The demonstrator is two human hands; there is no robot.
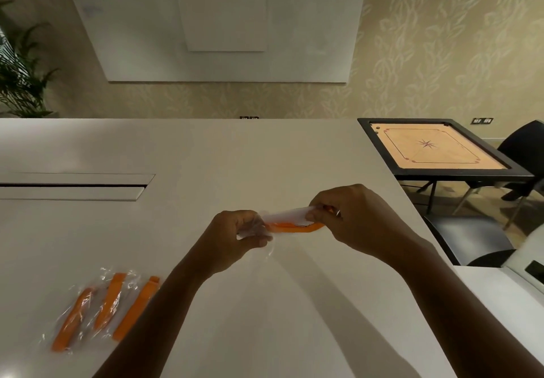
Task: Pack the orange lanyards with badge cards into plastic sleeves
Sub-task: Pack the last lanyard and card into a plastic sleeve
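Lanyard (294, 226): mid-table, held above it, half inside the sleeve (259, 227).
Left hand (235, 238): pinches the sleeve's mouth.
Right hand (350, 218): grips lanyard and card (287, 216), feeding leftward.
Pile (100, 310): packed lanyards at 8 o'clock.
Risk: the card's corner may catch the thin film, bunching or tearing it.

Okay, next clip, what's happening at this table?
A person is packing lanyards at a white table. The left hand pinches the mouth of a clear plastic sleeve, while the right hand holds an orange lanyard with its white badge card, which sit at the sleeve's opening. How far in they are is hard to tell. Three lanyards in sleeves lie side by side at the near left.
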